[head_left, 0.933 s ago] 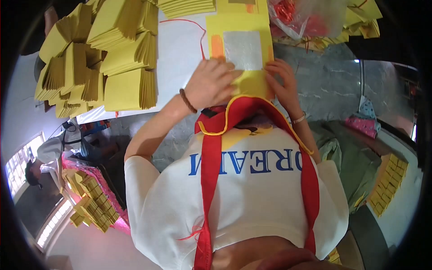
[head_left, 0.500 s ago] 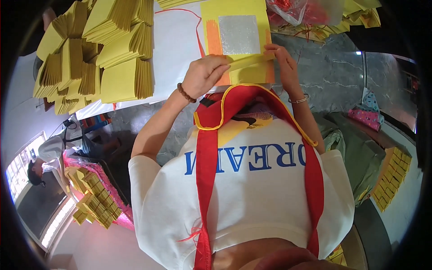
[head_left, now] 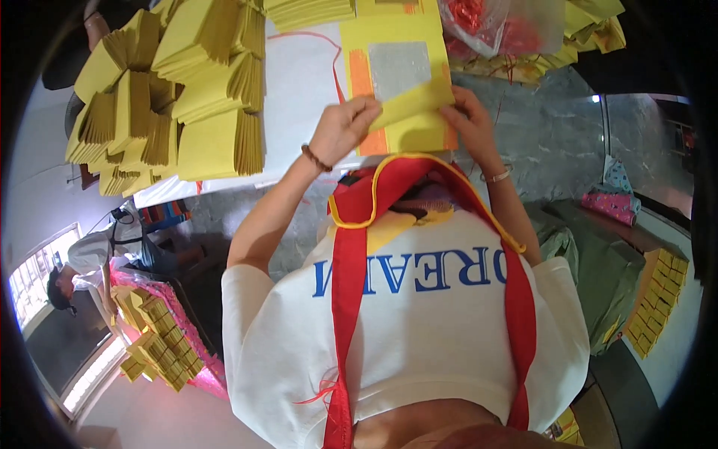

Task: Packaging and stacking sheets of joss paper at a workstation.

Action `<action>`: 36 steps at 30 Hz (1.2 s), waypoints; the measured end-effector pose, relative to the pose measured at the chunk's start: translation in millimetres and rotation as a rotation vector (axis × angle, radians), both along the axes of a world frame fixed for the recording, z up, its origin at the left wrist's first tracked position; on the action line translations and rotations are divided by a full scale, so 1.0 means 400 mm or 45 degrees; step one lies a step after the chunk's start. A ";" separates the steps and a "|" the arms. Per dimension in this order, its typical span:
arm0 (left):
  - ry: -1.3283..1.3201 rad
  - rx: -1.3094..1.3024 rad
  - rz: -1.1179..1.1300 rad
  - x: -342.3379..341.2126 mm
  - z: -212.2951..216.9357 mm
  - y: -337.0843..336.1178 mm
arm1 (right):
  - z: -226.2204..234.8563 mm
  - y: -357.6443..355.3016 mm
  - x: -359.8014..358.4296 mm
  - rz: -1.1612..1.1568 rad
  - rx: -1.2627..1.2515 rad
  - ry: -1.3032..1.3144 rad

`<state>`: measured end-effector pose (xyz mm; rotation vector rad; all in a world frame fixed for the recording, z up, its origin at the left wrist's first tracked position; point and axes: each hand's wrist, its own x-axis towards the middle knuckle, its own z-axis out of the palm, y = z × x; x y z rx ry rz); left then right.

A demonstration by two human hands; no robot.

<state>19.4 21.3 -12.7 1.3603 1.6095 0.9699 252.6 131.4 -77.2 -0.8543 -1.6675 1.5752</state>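
Note:
A yellow paper sheet (head_left: 415, 138) with a silver square (head_left: 400, 66) and an orange strip (head_left: 360, 71) on its left side lies on the white table, close to my body. Its near part is turned up into a flap (head_left: 419, 102) that covers the lower part of the silver square. My left hand (head_left: 344, 127) is closed on the flap's left end, thumb against fingers. At the right end, my right hand (head_left: 473, 123) pinches the same flap between thumb and fingers.
Stacks of folded yellow paper (head_left: 217, 142) fill the table's left side. A red string (head_left: 334, 56) lies on the white tabletop (head_left: 295, 97). Clear plastic with red material (head_left: 486, 26) is at the far right. Another person (head_left: 90, 258) works at the left beside yellow bundles (head_left: 161, 329).
The flap has been folded farther away from me and covers more of the silver square. Both hands still hold its ends; the whole view has shifted slightly.

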 end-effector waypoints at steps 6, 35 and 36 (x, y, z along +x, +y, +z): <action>0.455 0.506 -0.360 -0.049 0.045 -0.019 | -0.013 -0.008 0.008 -0.006 -0.208 0.189; 0.959 0.891 -0.070 -0.058 -0.196 0.012 | 0.375 -0.044 0.013 -0.384 0.923 -0.590; 0.993 0.891 -0.021 -0.048 -0.179 -0.002 | 0.340 -0.044 0.009 -0.274 0.841 -0.608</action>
